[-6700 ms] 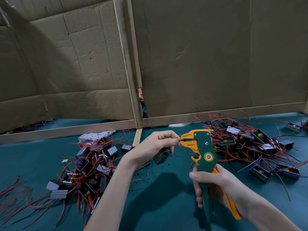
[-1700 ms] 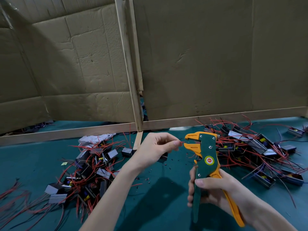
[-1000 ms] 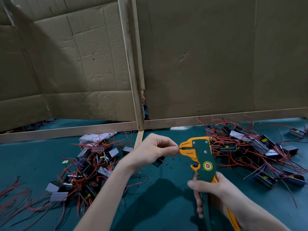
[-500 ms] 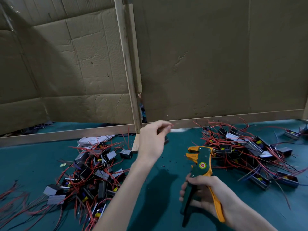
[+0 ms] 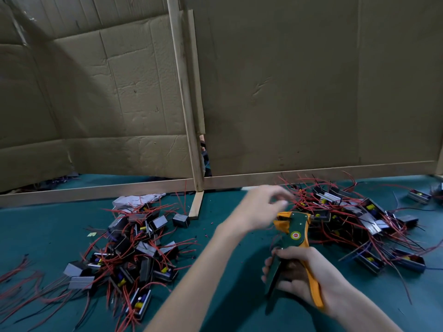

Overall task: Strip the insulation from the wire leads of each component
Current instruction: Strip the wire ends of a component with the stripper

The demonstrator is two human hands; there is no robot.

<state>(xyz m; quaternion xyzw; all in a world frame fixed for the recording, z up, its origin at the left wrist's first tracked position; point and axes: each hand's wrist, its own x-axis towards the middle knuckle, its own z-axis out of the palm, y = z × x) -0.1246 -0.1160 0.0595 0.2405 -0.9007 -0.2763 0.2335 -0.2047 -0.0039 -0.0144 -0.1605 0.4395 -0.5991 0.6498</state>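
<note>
Left hand (image 5: 259, 207): raised over the table, reaching to the right; fingertips (image 5: 284, 200) at the near edge of the right pile. Motion-blurred, so I cannot tell whether the fingers hold anything.
Right hand (image 5: 302, 271): low, right of centre; fingers curled round the handles of the stripper (image 5: 293, 233), gripping it.
Stripper: green body, orange head and orange lower handle, round red-and-yellow label on the side. Head up, just below the left hand's fingers. Handles spread apart in the palm. No wire visible in the head.
Right pile (image 5: 354, 212): components with red and black leads, tangled, on the table beyond the stripper. Lead ends too small to judge stripped or not.
Left pile (image 5: 134, 245): similar components with red leads, on the table left of the left forearm, well apart from the right pile.
Stray component (image 5: 419, 196): alone at far right, near the barrier.
Loose wires (image 5: 14, 274): red, at the left edge of the table.
Table (image 5: 48, 226): dark green surface; small dark specks between the piles.
Barrier (image 5: 287, 80): cardboard sheets on a wooden frame, upright across the back of the table.
Wood offcut (image 5: 196, 204): flat on the table at the foot of the frame's post.
White scrap (image 5: 134, 200): crumpled, at the far end of the left pile.
</note>
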